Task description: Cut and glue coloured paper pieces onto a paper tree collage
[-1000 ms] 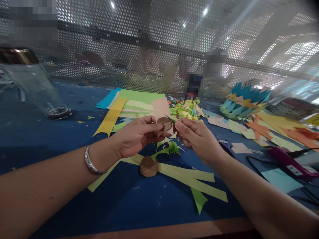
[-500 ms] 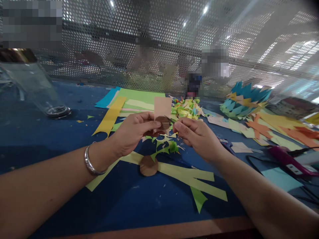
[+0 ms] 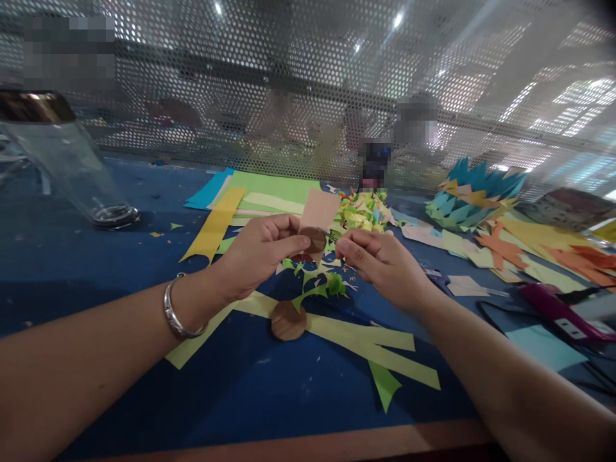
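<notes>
Pinched in my left hand (image 3: 269, 253) are a pale pink paper strip (image 3: 321, 206) and a round brown wooden disc (image 3: 315, 240) laid against its lower part. My right hand (image 3: 373, 253) is closed on a thin dark pointed tool (image 3: 332, 237). The tool's tip meets the disc's edge against the paper; most of it is hidden by my fingers, so its kind is unclear. Below my hands, a second wooden disc (image 3: 289, 321) lies on pale yellow-green paper strips (image 3: 346, 330). Green cut scraps (image 3: 332, 283) lie just behind it.
A glass bottle (image 3: 81, 167) stands at left. Behind my hands are green paper sheets (image 3: 279, 183), a yellow strip (image 3: 214, 224) and a scrap heap (image 3: 363, 212). At right lie folded blue paper pieces (image 3: 481, 186), orange paper (image 3: 500, 246) and a purple power strip (image 3: 561, 311) with cables.
The pink strip has tilted to the right at its top, turning with the disc in my left hand. My right hand with the tool has shifted very slightly.
</notes>
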Tool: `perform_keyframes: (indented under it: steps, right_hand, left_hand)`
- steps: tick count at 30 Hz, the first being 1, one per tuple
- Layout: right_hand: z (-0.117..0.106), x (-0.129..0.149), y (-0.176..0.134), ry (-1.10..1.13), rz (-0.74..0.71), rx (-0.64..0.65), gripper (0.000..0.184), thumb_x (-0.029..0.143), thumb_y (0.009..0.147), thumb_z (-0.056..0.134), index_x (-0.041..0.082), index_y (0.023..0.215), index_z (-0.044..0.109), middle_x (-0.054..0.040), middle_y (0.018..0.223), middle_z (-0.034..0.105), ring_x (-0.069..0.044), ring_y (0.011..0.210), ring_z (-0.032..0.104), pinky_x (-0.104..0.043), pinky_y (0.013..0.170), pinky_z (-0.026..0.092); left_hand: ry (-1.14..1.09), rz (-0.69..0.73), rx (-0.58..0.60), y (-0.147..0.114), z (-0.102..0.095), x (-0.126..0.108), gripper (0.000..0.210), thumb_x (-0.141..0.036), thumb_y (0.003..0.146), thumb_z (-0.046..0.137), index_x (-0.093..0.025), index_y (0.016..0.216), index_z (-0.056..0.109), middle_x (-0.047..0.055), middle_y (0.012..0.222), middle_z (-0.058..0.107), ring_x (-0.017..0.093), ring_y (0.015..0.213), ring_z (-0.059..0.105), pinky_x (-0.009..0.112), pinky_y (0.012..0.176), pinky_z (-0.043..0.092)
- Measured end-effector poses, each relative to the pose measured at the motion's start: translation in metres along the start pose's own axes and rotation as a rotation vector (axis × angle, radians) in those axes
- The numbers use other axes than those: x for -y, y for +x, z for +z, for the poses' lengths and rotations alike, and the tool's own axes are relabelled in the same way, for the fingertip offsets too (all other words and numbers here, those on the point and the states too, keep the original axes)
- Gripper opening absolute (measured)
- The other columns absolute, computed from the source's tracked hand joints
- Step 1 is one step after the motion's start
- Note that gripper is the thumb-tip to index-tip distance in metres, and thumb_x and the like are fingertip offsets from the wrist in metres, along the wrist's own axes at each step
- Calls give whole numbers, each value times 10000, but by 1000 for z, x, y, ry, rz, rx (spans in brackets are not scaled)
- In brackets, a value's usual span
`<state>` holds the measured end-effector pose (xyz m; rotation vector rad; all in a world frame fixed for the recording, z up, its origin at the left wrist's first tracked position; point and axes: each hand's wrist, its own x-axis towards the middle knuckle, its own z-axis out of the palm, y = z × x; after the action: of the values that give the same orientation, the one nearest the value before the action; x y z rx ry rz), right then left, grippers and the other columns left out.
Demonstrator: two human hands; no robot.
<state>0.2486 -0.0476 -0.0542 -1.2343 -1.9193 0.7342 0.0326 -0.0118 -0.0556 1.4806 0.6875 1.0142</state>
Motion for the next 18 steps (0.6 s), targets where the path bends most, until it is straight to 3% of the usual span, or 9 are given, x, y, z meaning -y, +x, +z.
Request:
perform_keyframes:
  steps: [4, 7, 13, 18]
  right_hand:
    - [-1, 3, 0, -67, 0, -1, 398, 501, 1033, 472, 197, 790, 557, 54, 604, 380, -92, 515, 328, -278, 524, 238]
    - [-2, 5, -1, -94, 4, -9, 402, 495, 1036, 466, 198, 779, 552, 53, 602, 376, -94, 513, 334, -280, 528, 247]
    - [-1, 1, -1, -25, 1, -14, 407, 526, 1025, 471, 202, 796, 558, 38, 647, 397, -99, 522, 332, -280, 512, 235]
    - [0, -4, 1, 80, 38, -1, 411, 562, 1006, 488, 204, 823, 573, 41, 654, 362, -101, 527, 297, -273, 491, 211]
  left_hand:
    - [-24, 19, -12, 0, 0, 1, 29, -198, 846, 706, -183, 865, 723, 25, 802, 734, 158, 749, 674, 303, 770, 509]
    - [-35, 33, -24, 1, -1, 3, 123, -215, 838, 735, -206, 959, 716, 27, 871, 763, 176, 782, 698, 321, 783, 526]
    - [-17, 57, -63, 1, 0, 4, 203, -256, 816, 771, -217, 1007, 715, 32, 814, 784, 193, 754, 713, 326, 778, 526]
    - [-9, 20, -62, -1, 1, -2, 334, -239, 819, 762, -238, 1087, 563, 17, 817, 779, 216, 776, 741, 350, 786, 539]
